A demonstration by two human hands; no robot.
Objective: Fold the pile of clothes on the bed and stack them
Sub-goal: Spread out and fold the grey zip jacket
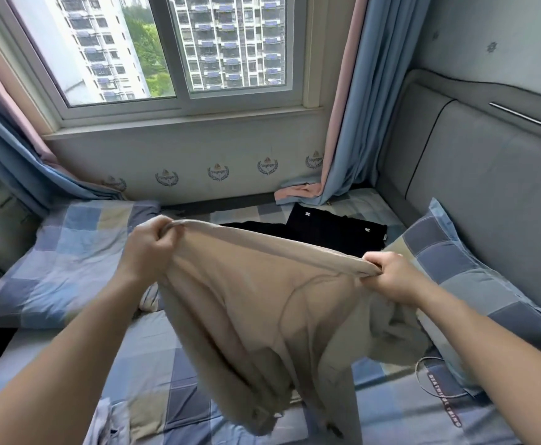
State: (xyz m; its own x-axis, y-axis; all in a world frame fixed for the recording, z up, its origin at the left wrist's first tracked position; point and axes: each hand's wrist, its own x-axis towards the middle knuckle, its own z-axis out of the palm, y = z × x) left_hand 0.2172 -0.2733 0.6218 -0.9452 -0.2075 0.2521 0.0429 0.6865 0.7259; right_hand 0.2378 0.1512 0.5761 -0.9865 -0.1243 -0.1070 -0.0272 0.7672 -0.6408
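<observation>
At the near edge of the bed (153,364), one crumpled pale cloth (102,422) lies at the lower left. One thin grey cord (417,370) loops on the checked sheet to the right.

Above the middle of the bed hangs the single beige garment (262,316). It is soft and tan, with a curved seam across its upper part, and its paler right side is bunched. Its top edge is pulled into a taut band between the person's two hands, and the rest drops in long folds toward the sheet. The left hand (148,248) has its grip closed tight on one end of that band, with cloth gathered in the fist. The right hand (394,277) pinches the other end, its grip just as firm.

Two checked pillows flank it, one on the left (70,252) and one on the right (474,284) against the grey headboard (487,175). Beyond the hands, black clothing (333,232) with small white crosses lies flat; whether it is one piece or two I cannot tell. Two blue-and-pink curtains, left (12,149) and right (346,123), frame one window (179,53).
</observation>
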